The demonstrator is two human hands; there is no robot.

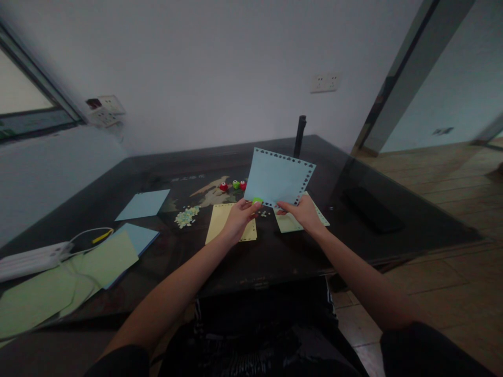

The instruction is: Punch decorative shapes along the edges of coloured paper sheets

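Left hand (238,219) pinching a green punch (257,201) at the blue sheet (277,180)'s bottom edge, near its left corner.
The right hand (303,213), its grip also closed, pinches that edge farther right, thumb on the near face; the punch is nearer the left. Tilted up over the desk (251,262), the sheet runs longer crosswise, holes along top, right and bottom; a yellow sheet (216,224) and pale-green sheet (286,223) lie below.

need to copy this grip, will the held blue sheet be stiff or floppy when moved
The blue sheet is probably fairly stiff: held near its lower edge, it stands nearly flat. Likely light, being thin. It might tear at its rows of holes.
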